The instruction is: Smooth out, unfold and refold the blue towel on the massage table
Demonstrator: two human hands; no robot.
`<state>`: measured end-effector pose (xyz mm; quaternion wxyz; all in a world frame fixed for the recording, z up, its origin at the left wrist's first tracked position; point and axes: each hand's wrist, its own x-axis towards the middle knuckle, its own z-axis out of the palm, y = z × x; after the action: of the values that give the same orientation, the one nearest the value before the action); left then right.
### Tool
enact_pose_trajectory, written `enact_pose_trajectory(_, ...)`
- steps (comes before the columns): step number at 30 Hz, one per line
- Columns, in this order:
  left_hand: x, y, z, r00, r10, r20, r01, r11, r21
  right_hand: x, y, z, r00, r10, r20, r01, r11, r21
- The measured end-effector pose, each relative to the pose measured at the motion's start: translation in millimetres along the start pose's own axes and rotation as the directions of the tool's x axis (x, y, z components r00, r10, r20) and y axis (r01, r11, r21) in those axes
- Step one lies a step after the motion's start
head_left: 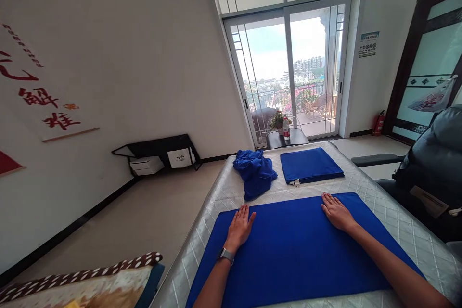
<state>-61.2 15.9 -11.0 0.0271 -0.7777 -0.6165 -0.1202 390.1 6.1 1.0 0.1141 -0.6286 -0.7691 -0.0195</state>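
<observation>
The left hand [241,226] lies flat, fingers together and unclenched, on the smooth blue cloth [299,250] spread as a broad rectangle over the quilted, silvery mattress [390,211]; just beyond the cloth's far edge sits a crumpled blue heap [254,172]; beside that heap, a neatly folded blue square [309,165]; the right hand [335,211] presses flat, fingers slightly spread, near the cloth's far edge.
</observation>
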Motion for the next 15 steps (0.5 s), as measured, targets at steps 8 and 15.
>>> enact_pose_trajectory(8, -26, -95, 9, 0.985, -0.152, -0.081, 0.158, 0.984, 0.077, -17, 110, 18, 0.972, 0.22, -0.079, -0.229, 0.963, -0.145)
enact_pose_trajectory(15, -24, -91, 8, 0.993, -0.094, -0.078, 0.103, 0.986, 0.131, -15, 107, 23, 0.975, 0.205, -0.085, -0.216, 0.965, -0.146)
